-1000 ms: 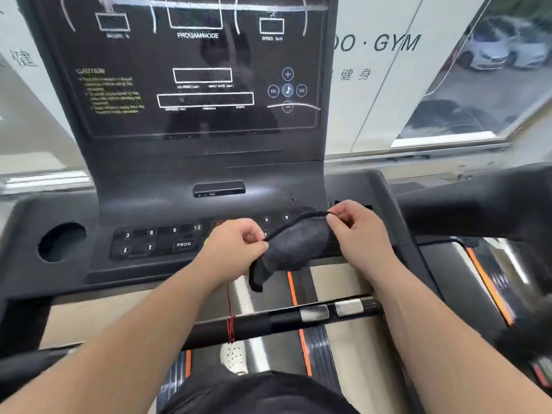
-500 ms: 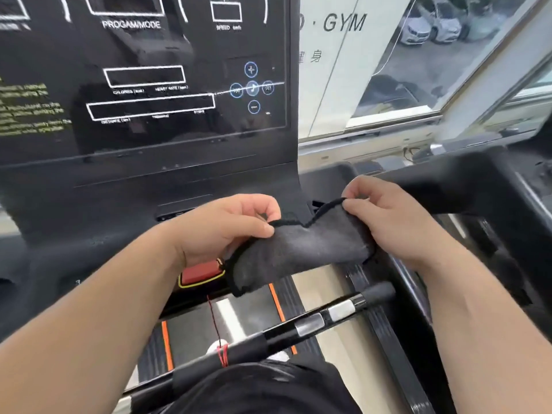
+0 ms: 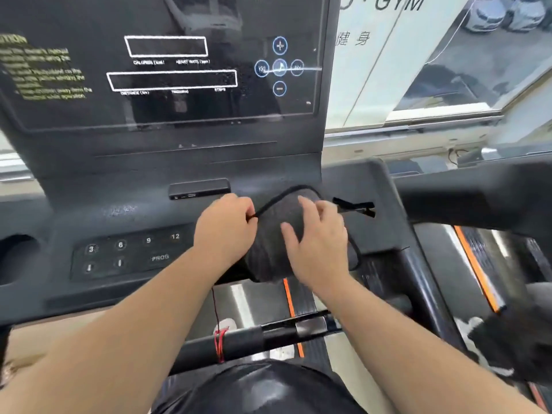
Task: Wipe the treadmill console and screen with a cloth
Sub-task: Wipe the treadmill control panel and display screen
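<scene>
the grey cloth (image 3: 268,234) is held over the console (image 3: 119,213), right of the keypad (image 3: 131,252); its edge is pinched by the left hand (image 3: 224,231), while the right hand (image 3: 316,243) is laid open on it. folding seems underway; the screen (image 3: 179,70) is judged next

Large window (image 3: 490,64) right of frame, daylight coming in, parked cars (image 3: 504,10) outside. White wall panel (image 3: 373,70) with "GYM" lettering and Chinese characters. Pale window sill (image 3: 418,127) below. Beige floor (image 3: 35,333) at lower left.
</scene>
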Action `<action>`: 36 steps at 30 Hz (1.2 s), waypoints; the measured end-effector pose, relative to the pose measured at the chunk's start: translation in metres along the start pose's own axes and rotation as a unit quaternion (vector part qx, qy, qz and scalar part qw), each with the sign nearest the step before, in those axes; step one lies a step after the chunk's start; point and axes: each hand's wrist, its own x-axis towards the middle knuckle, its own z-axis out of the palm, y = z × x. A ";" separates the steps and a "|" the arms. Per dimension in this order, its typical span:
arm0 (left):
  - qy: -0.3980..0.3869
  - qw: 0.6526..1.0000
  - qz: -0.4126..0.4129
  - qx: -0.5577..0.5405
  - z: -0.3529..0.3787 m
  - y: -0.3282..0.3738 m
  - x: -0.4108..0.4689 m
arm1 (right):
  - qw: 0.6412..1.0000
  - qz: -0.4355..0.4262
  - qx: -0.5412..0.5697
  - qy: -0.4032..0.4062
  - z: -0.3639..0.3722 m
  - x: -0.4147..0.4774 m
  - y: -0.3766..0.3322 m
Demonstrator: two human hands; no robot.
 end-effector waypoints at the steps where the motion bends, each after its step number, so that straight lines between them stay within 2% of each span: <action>1: 0.011 1.000 0.017 0.010 -0.002 0.000 -0.002 | 0.998 -0.024 -0.041 -0.035 0.010 -0.014 -0.001; 3: 0.043 0.997 0.055 0.037 -0.008 -0.006 -0.008 | 0.991 -0.029 -0.100 -0.082 0.022 -0.026 0.004; 6: 0.079 0.992 0.065 0.068 -0.017 -0.023 -0.021 | 0.989 -0.022 -0.121 -0.084 0.024 -0.012 0.013; 10: 0.089 0.989 0.045 0.108 -0.026 -0.049 -0.046 | 0.984 -0.050 -0.128 -0.113 0.024 0.011 0.008; 14: 0.078 0.989 -0.016 0.122 -0.025 -0.073 -0.067 | 0.981 -0.060 -0.147 -0.115 0.030 0.036 -0.004; 20: 0.073 0.989 0.010 0.131 -0.017 -0.085 -0.069 | 0.947 -0.222 -0.176 -0.151 0.033 0.053 -0.020; 24: 0.099 0.985 0.015 0.138 -0.014 -0.086 -0.067 | 0.917 -0.317 -0.167 -0.179 0.024 0.026 0.011; 27: 0.121 0.982 0.020 0.145 -0.011 -0.087 -0.068 | 0.921 -0.311 -0.158 -0.175 0.012 0.013 0.041; 30: 0.138 0.980 0.024 0.144 -0.009 -0.088 -0.067 | 0.939 -0.250 -0.169 -0.164 0.008 0.028 0.052; 33: 0.148 0.978 0.026 0.144 -0.007 -0.088 -0.067 | 0.960 -0.157 -0.179 -0.148 0.014 0.054 0.037; 36: 0.150 0.977 0.025 0.148 -0.007 -0.090 -0.067 | 0.960 -0.150 -0.192 -0.138 0.027 0.069 0.006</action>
